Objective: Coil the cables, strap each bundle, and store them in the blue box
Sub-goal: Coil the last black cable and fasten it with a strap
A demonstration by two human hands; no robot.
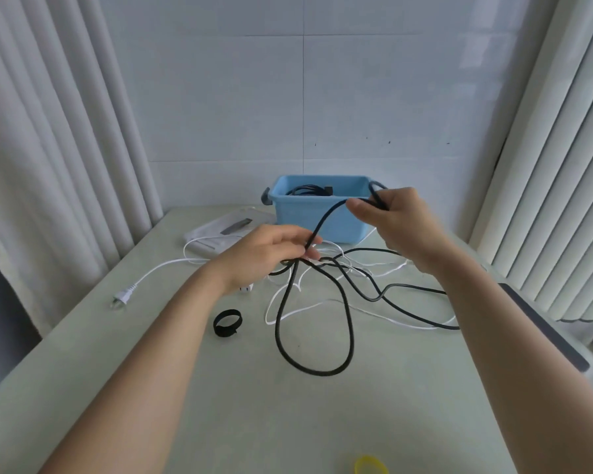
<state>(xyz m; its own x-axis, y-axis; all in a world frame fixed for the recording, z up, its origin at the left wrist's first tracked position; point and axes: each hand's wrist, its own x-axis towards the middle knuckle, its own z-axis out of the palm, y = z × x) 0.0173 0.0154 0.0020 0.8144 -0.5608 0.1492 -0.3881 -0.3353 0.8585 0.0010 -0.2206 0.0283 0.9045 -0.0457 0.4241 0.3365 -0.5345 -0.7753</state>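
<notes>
My left hand (271,256) grips a black cable (348,323) above the table's middle; one loop of it hangs down from my fingers to the tabletop. My right hand (396,222) pinches the same cable higher up, in front of the blue box (317,218), and the cable runs taut between the two hands. The rest of the black cable trails right across the table. A thin white cable (165,268) lies tangled under it, its plug (122,297) at the left. A coiled black cable (307,190) lies inside the box. A black strap ring (227,322) lies near my left forearm.
A yellow strap (370,465) shows at the bottom edge. A flat white device (220,230) lies left of the box. White curtains hang on both sides, a tiled wall stands behind. A dark bar (545,326) runs along the table's right edge.
</notes>
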